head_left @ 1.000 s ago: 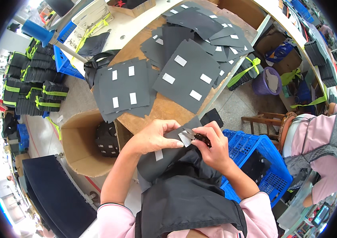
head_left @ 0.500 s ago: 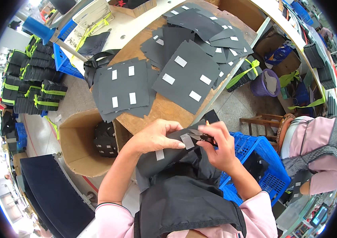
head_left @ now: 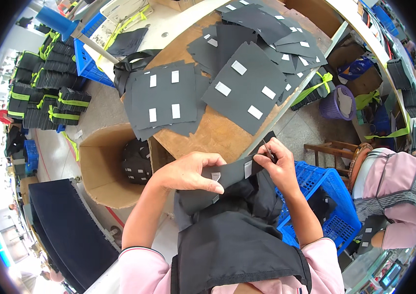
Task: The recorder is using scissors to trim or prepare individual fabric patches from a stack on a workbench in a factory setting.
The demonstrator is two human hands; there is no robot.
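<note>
My left hand (head_left: 191, 171) grips a black sheet-like panel (head_left: 233, 174) with white patches, thumb on top and fingers behind it. The panel is curled above my black apron, at the near edge of the wooden table. My right hand (head_left: 280, 169) is closed at the panel's right end, its fingertips pinched together. In it are small scissors (head_left: 269, 151), mostly hidden by the fingers; only a thin dark part shows. Beyond my hands lie a stack of similar panels (head_left: 164, 93) on the left and a larger pile (head_left: 247, 93) on the right.
An open cardboard box (head_left: 101, 169) with black pieces inside stands left of my arm. A blue crate (head_left: 338, 191) is by my right forearm, a wooden stool (head_left: 338, 149) beyond. A person in pink (head_left: 404, 186) works at right. Strapped black bundles (head_left: 46, 93) fill the far left.
My right hand has moved slightly right and up to the panel's end, and the scissor blades no longer show over the patch. The panel is now stretched wider between my hands. The view has shifted a little.
</note>
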